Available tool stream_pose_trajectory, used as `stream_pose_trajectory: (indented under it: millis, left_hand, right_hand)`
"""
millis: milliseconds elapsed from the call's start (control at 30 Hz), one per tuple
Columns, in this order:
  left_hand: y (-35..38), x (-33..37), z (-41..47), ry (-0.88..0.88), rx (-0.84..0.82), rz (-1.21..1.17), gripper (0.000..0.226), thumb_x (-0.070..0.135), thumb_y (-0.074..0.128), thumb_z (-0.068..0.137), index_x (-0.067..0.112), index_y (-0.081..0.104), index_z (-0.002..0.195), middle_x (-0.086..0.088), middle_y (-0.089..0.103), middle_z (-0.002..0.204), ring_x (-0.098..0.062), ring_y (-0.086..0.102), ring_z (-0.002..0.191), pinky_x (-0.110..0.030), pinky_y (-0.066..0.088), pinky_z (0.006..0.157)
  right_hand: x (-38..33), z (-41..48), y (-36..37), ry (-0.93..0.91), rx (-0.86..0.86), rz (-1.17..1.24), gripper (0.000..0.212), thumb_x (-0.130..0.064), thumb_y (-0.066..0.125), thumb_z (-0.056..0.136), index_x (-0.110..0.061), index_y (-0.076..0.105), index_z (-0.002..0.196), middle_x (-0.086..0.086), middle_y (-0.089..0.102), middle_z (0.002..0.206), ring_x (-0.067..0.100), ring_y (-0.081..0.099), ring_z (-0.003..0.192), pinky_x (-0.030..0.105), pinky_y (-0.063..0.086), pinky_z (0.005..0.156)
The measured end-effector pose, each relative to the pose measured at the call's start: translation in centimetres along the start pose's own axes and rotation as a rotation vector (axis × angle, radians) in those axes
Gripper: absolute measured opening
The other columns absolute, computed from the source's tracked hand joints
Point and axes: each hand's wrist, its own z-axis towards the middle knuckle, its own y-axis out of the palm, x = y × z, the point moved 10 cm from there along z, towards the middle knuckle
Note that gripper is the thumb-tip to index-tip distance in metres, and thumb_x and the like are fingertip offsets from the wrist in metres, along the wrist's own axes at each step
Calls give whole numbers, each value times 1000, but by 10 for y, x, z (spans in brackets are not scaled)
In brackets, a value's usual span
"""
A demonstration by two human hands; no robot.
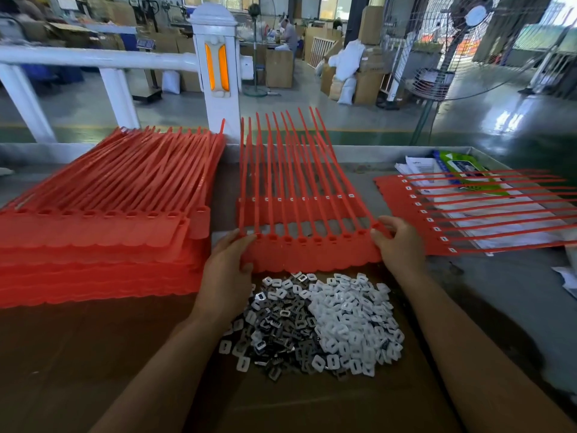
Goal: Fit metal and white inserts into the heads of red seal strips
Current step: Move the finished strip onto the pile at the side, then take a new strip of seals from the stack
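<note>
Nearest the person, just short of the fingers, two loose heaps lie touching on the brown surface (93, 354): dark metal inserts (278, 329) below the left hand (229, 270), and white inserts (352, 323) below the right hand (401, 248), with a few of each mixed at the seam.

Between the two hands sits a joined sheet of red seal strips (312, 256), heads toward the person and tails running away. The left fingers (239, 242) lie along its left edge with the thumb curled at the lower corner, clamped on the sheet. The right fingers (388, 223) curl over its right edge, thumb on top, clamped likewise. The heads along this sheet show open holes.

Just beyond the fingertips, partly under the tails, a second red sheet (299, 201) shows white in its heads.

Left of the left fingers stands a thick stack of red sheets (93, 242). Right of the right fingers a single sheet (468, 214) lies turned sideways, white in its heads, over papers (418, 167) and a green packet (465, 170).

Farther off stand a white railing post (215, 73) and a caged fan (468, 42).
</note>
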Motion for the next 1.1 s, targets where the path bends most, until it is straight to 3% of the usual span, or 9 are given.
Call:
stream_pose_trajectory:
  millis: [167, 300, 467, 533, 733, 833, 900, 1000, 1100]
  left_hand:
    - [-9, 15, 0, 92, 13, -112, 57, -9, 52, 84, 23, 49, 132, 8, 32, 144, 0, 26, 127, -18, 24, 103]
    - [-8, 10, 2, 82, 47, 15, 46, -10, 52, 83, 14, 59, 122, 0, 43, 134, -12, 38, 125, -16, 26, 99]
    - [5, 4, 2, 83, -34, 120, 38, -14, 46, 83, 4, 66, 110, -10, 56, 119, -14, 49, 104, 6, 22, 80]
    - [9, 6, 1, 94, -62, 137, 40, -15, 43, 82, 4, 67, 108, -10, 58, 120, -15, 51, 107, 4, 23, 78]
    - [10, 3, -2, 84, -99, 160, 44, -13, 42, 83, 9, 66, 112, -4, 58, 125, -10, 52, 107, 3, 24, 78]
    - [11, 4, -3, 84, -110, 165, 43, -13, 42, 84, 8, 65, 114, -5, 56, 127, -7, 50, 105, 8, 25, 75]
    - [11, 3, -3, 86, -102, 175, 43, -13, 42, 84, 8, 65, 114, -6, 56, 127, -14, 52, 111, 4, 24, 82]
    - [10, 6, -5, 96, -91, 192, 43, -14, 44, 81, 6, 66, 111, -7, 59, 122, -20, 53, 113, -14, 31, 89]
    - [9, 10, -6, 102, -86, 198, 39, -15, 46, 77, 4, 69, 102, -9, 63, 111, -22, 56, 103, -20, 37, 83]
  right_hand:
    - [8, 0, -5, 52, 53, 174, 36, -11, 58, 89, -8, 52, 124, 9, 56, 124, 13, 51, 103, 25, 41, 84]
    - [6, -1, 7, 57, -39, 273, 42, 0, 56, 82, -17, 49, 120, -5, 56, 105, -7, 55, 79, 10, 42, 65]
    - [-4, -5, 12, -24, -91, 64, 53, 2, 56, 76, -15, 52, 126, -6, 58, 96, 11, 56, 90, 22, 43, 79]
    - [-3, -6, 10, -22, -90, -30, 51, -4, 58, 76, -16, 53, 126, 2, 62, 107, 18, 58, 100, 31, 45, 88]
    - [6, -9, 8, 40, -155, -264, 44, -20, 59, 81, -16, 54, 124, 6, 59, 118, 22, 52, 107, 33, 41, 87]
    - [-9, -13, 2, -54, -101, -452, 43, -20, 59, 83, -15, 53, 126, 9, 47, 123, 25, 39, 116, 33, 33, 95]
    - [-36, -20, 0, -183, -84, -354, 32, -15, 60, 85, -16, 59, 116, 2, 50, 113, 19, 44, 111, 24, 34, 92]
    - [-78, -44, 29, -349, -360, -189, 14, -17, 61, 86, -19, 68, 98, -17, 56, 88, -10, 51, 78, -1, 37, 67]
    - [-104, -76, 65, -480, -641, -217, 15, -16, 61, 87, -15, 70, 99, -13, 64, 89, -12, 51, 71, -1, 37, 61]
